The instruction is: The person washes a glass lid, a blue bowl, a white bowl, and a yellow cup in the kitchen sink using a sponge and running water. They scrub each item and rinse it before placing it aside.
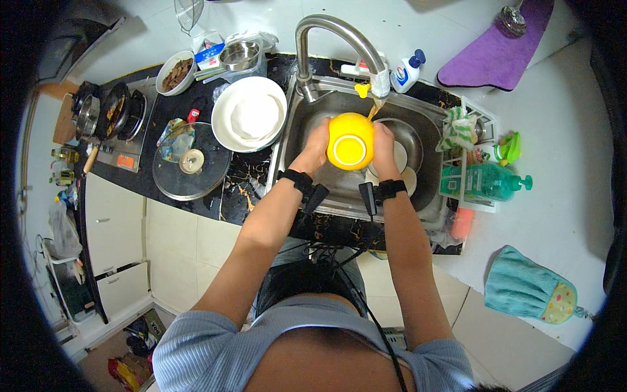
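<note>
Between my two hands is a yellow bowl (350,126), its white-ringed base turned toward me. My left hand (316,147) grips its left side, and my right hand (384,147) grips its right side. The fingers on the far side of the bowl are hidden. Just above the rim is the faucet spout (380,84), with a yellow tap lever (362,90) beside it and a stream running down by the bowl. Below lies the stainless steel sink (313,115), holding a metal basin (415,137) and pale dishes (407,180) partly covered by my right arm.
Left of the sink stand a large white bowl (221,110) and a glass pot lid (215,171). A white pump bottle (405,73) is behind the sink. On the right, a white rack (463,171) holds a green soap bottle (494,182). A gas stove (132,147) is far left.
</note>
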{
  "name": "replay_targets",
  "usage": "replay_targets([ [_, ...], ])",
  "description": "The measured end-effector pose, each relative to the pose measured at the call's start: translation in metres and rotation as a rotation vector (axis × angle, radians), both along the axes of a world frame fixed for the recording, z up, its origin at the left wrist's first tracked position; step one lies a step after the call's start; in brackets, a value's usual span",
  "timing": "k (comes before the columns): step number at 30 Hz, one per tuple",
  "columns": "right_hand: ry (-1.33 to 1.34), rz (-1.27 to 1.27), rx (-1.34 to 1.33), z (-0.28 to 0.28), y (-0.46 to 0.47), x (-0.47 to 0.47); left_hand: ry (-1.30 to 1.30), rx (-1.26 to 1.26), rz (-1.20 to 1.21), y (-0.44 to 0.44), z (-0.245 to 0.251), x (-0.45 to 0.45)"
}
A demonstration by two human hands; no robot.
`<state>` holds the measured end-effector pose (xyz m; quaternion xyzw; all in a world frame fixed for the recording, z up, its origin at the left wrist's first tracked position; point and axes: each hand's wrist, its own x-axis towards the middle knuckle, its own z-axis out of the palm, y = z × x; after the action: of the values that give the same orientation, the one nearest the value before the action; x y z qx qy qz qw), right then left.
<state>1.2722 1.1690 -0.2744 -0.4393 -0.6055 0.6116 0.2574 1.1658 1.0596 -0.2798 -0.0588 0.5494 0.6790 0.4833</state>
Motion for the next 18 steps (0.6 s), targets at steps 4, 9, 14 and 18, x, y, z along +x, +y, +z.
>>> replay_targets([
  [4, -0.246, 0.164, 0.635, 0.014, -0.035, -0.014, 0.268, -0.318, 0.113, 0.002, -0.025, -0.008],
  [9, -0.445, 0.316, 1.135, 0.036, -0.069, -0.036, 0.881, -0.495, -0.027, -0.004, -0.025, -0.002],
  [14, -0.389, 0.241, 0.2, 0.04, -0.023, -0.032, 0.394, -0.33, 0.231, -0.01, 0.012, 0.009],
  [18, 0.384, 0.054, -0.765, 0.023, -0.034, -0.005, -0.082, -0.005, 0.473, -0.01, 0.02, 0.017],
])
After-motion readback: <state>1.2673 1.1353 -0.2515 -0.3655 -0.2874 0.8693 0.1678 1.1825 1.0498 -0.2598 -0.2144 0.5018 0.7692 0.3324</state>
